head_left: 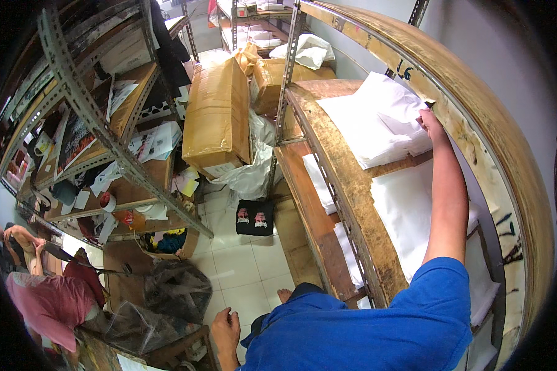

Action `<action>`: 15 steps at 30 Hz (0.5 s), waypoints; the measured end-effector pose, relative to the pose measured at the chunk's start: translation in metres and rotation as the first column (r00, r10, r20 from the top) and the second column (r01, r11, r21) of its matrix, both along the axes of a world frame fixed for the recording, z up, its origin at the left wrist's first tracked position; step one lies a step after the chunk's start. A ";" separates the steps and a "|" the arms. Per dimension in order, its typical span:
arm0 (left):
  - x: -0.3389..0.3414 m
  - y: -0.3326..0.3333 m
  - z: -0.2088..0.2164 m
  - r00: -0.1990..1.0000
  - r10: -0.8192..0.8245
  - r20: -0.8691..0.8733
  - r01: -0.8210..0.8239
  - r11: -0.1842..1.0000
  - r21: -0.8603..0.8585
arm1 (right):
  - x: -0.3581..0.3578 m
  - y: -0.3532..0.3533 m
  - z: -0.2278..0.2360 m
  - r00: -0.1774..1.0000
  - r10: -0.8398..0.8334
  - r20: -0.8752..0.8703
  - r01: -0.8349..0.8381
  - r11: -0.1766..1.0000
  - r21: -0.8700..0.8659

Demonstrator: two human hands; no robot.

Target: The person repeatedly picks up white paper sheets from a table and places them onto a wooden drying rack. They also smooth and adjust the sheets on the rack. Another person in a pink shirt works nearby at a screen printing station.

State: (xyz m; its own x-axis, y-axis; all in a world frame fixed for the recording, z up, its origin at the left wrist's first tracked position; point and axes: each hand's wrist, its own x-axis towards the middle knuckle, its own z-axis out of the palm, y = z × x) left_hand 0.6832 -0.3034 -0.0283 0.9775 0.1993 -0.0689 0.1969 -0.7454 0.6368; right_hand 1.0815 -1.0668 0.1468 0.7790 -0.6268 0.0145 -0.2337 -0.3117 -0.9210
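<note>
My right arm reaches up into the shelf rack on the right. There my right hand (429,122) is closed at the right edge of a stack of white sheets (377,117). The top sheets are ruffled and bent upward beside it. A small dark thing shows at its fingertips, and I cannot make out what the fingers grip. More white sheets (402,204) lie in the neighbouring compartment under my forearm. Low at my side hangs my left hand (226,331), its fingers loosely bent and apart, with nothing in them.
A tall taped cardboard box (216,117) stands ahead on the tiled floor, with crumpled plastic (252,173) beside it. A folded black printed cloth (254,217) lies nearby. A cluttered metal rack (105,133) lines the left. A person in a pink shirt (49,303) is at lower left.
</note>
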 end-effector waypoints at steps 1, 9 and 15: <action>0.005 -0.002 0.000 1.000 -0.007 0.012 0.007 1.000 0.005 | 0.007 -0.012 -0.013 0.994 -0.106 -0.022 0.106 0.994 -0.011; 0.031 -0.011 -0.004 0.998 -0.058 -0.006 0.058 0.998 0.007 | 0.006 -0.049 -0.035 0.930 -0.197 -0.312 0.092 0.942 -0.322; 0.040 -0.021 -0.008 0.995 -0.104 0.004 0.104 0.995 0.006 | -0.018 -0.023 -0.025 0.931 -0.245 -0.269 0.034 0.795 -0.606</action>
State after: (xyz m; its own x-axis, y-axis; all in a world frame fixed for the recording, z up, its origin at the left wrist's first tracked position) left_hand 0.7229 -0.3242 -0.0359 0.9932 0.0970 -0.0641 0.1156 -0.7653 0.6332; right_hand 1.0632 -1.0900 0.1221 0.7094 -0.6811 0.1812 -0.5622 -0.7019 -0.4373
